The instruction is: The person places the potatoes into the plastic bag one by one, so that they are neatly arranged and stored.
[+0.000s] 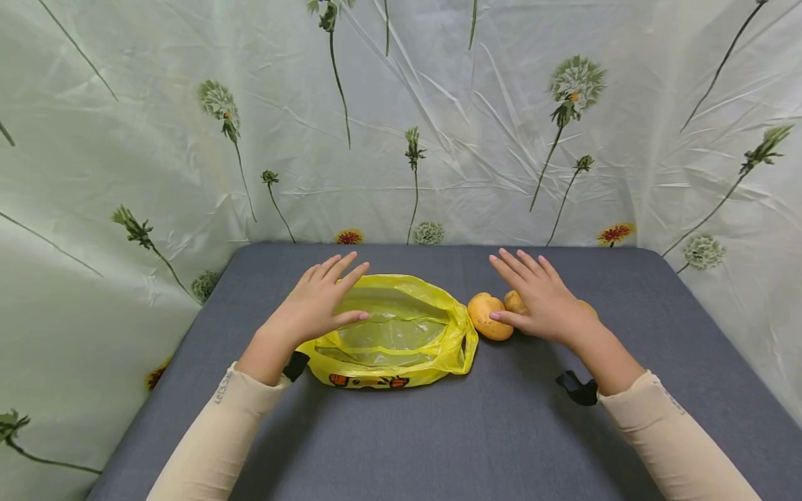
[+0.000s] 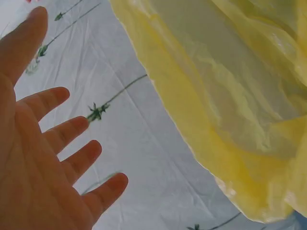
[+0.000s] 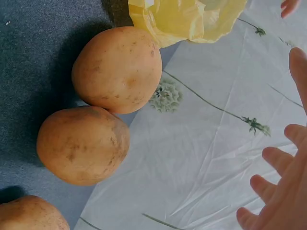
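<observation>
A yellow plastic bag (image 1: 391, 369) stands on the table with its mouth spread wide and its inside showing. My left hand (image 1: 319, 299) hovers over the bag's left side, fingers straight and spread, holding nothing; the left wrist view shows a gap between that hand (image 2: 43, 163) and the bag (image 2: 182, 124). To the right of the bag lies a potato (image 1: 491, 316), close against its edge. My right hand (image 1: 545, 299), also spread and holding nothing, is above the potatoes and partly hides them in the head view. The right wrist view shows two potatoes touching, one potato (image 3: 117, 69) beside another potato (image 3: 84, 145), and a third potato (image 3: 33, 215) apart.
A grey cloth-covered table (image 1: 401, 445) carries everything. Behind it and at the sides hangs a pale curtain (image 1: 401, 90) printed with dandelions. A black strap (image 1: 576, 388) sits at the right wrist.
</observation>
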`<control>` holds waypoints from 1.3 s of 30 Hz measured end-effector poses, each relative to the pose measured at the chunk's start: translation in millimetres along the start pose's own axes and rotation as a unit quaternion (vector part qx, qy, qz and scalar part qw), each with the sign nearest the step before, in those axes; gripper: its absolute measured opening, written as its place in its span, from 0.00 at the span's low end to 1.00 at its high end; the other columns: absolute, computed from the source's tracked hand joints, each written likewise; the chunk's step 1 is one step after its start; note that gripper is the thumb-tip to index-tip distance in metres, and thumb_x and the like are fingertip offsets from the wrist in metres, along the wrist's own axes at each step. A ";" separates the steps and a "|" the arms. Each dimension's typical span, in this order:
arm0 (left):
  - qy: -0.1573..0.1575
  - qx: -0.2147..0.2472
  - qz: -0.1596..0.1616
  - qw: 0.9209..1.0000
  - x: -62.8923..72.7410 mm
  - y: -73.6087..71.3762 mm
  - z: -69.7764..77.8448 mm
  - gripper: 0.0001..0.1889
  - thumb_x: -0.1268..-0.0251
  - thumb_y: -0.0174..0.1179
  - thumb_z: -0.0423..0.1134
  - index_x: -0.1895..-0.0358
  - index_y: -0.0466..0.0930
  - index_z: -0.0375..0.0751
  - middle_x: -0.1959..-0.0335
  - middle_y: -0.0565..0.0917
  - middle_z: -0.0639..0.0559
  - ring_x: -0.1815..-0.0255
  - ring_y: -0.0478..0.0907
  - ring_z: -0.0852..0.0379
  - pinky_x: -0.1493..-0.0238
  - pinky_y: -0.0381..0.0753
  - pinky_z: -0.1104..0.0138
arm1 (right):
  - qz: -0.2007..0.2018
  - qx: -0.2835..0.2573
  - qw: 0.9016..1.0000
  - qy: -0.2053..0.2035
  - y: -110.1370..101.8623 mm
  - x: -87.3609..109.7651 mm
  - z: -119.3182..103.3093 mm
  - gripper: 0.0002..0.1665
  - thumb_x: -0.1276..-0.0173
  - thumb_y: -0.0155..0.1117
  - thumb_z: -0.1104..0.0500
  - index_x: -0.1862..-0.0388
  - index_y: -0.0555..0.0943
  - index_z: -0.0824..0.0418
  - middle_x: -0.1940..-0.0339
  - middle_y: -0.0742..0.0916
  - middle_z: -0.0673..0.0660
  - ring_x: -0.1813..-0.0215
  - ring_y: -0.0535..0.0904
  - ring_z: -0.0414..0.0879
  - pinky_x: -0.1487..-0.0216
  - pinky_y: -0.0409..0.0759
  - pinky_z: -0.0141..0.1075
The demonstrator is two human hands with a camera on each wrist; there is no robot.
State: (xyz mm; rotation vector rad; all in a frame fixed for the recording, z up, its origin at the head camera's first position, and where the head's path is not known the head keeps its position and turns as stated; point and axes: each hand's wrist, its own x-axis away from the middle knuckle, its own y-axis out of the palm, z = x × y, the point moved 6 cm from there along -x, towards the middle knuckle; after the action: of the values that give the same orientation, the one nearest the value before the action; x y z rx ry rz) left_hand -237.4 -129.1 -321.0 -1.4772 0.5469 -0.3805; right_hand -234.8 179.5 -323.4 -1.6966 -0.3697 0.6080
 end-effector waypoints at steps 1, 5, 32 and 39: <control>0.001 -0.001 0.007 1.000 1.2 0.2 -1.6 0.41 0.43 0.50 0.64 0.30 0.50 0.48 0.30 0.48 0.45 0.32 0.46 0.43 0.39 0.50 0.49 | 0.007 -0.002 1.000 -0.004 -1.1 0.7 0.4 0.49 0.40 0.54 0.36 0.28 0.48 0.55 0.29 0.55 0.59 0.32 0.47 0.61 0.37 0.38 0.54; -0.011 0.006 0.027 1.000 7.7 2.0 -8.3 0.40 0.43 0.54 0.59 0.30 0.51 0.47 0.31 0.51 0.43 0.34 0.50 0.41 0.42 0.55 0.48 | 0.041 -0.010 0.999 -0.023 -5.8 3.9 2.2 0.46 0.40 0.58 0.40 0.29 0.53 0.56 0.31 0.59 0.59 0.34 0.51 0.61 0.38 0.42 0.55; -0.135 0.132 0.060 0.980 51.8 38.8 -44.8 0.30 0.40 0.58 0.48 0.36 0.62 0.43 0.33 0.53 0.38 0.36 0.49 0.36 0.44 0.51 0.42 | 0.110 -0.050 0.992 0.021 -0.4 40.1 31.2 0.42 0.41 0.63 0.46 0.32 0.60 0.58 0.36 0.66 0.64 0.38 0.58 0.65 0.39 0.46 0.56; -0.145 0.171 0.075 0.972 61.1 48.0 -55.9 0.29 0.41 0.59 0.44 0.37 0.64 0.38 0.34 0.52 0.35 0.37 0.48 0.32 0.46 0.54 0.40 | 0.121 -0.080 0.988 0.046 4.1 53.7 41.7 0.41 0.41 0.64 0.49 0.33 0.60 0.58 0.36 0.66 0.66 0.38 0.58 0.66 0.39 0.45 0.55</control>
State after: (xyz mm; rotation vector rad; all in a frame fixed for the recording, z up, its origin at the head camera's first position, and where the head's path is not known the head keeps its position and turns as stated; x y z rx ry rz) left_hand -222.8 -206.0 -376.0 -1.1242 0.3353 -0.1254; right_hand -215.8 241.8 -343.0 -1.9324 -0.1508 0.6886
